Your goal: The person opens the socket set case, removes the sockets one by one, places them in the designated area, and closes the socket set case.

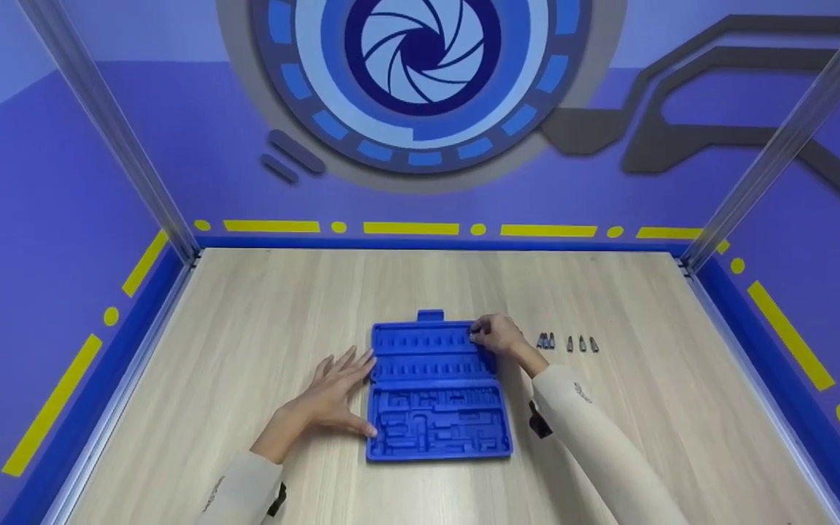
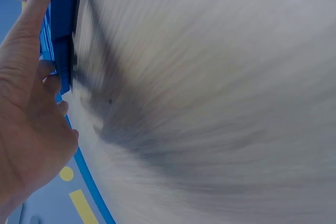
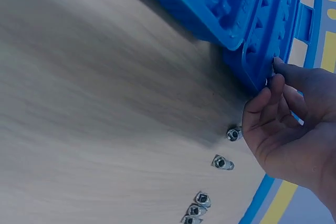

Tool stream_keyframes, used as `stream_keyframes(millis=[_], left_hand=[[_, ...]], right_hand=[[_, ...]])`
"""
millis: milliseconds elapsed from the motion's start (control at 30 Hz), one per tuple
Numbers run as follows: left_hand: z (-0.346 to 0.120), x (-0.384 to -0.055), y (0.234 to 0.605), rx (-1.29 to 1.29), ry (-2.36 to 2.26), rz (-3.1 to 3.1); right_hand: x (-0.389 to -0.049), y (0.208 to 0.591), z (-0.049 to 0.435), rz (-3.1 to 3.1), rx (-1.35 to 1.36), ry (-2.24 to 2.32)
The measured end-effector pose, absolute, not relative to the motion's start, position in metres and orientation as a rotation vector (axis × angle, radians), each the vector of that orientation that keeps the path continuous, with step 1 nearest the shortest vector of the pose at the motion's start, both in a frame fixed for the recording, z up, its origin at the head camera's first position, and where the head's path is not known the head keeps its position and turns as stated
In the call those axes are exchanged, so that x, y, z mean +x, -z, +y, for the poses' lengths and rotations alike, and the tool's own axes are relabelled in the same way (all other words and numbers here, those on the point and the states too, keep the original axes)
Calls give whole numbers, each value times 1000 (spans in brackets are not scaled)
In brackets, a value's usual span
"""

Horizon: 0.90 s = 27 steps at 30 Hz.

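Note:
An open blue plastic tool case (image 1: 438, 382) lies flat on the table, its moulded slots showing in both halves. My left hand (image 1: 334, 392) rests against the case's left edge, thumb and fingers spread along it. At the upper right corner, my right hand (image 1: 499, 335) pinches a small metal socket (image 3: 271, 76) over the end of the top slot row. The fingers largely cover this socket. Several loose metal sockets (image 1: 582, 343) stand to the right of that hand; in the right wrist view the nearest socket (image 3: 222, 162) shows a square hole.
The wooden table (image 1: 281, 292) is bounded by blue walls (image 1: 172, 160) at the back and sides. A latch tab (image 1: 431, 315) sticks out from the case's far edge. Metal posts (image 1: 121, 138) rise at the back corners.

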<state>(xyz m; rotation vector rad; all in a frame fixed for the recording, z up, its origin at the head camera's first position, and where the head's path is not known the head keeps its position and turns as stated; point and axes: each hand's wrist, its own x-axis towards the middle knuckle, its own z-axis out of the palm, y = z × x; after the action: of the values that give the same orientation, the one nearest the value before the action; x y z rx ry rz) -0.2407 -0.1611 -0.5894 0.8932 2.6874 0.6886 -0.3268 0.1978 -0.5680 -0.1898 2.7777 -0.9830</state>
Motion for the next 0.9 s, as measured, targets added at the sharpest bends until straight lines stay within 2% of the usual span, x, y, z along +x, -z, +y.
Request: stream_keyframes(millis=[400, 900], left_hand=[[-161, -241, 589, 891, -723, 2667], [-161, -239, 588, 872, -716, 2680]], right_hand=[[-323, 571, 202, 2653, -259, 1310], [-319, 579, 213, 2601, -364, 1388]])
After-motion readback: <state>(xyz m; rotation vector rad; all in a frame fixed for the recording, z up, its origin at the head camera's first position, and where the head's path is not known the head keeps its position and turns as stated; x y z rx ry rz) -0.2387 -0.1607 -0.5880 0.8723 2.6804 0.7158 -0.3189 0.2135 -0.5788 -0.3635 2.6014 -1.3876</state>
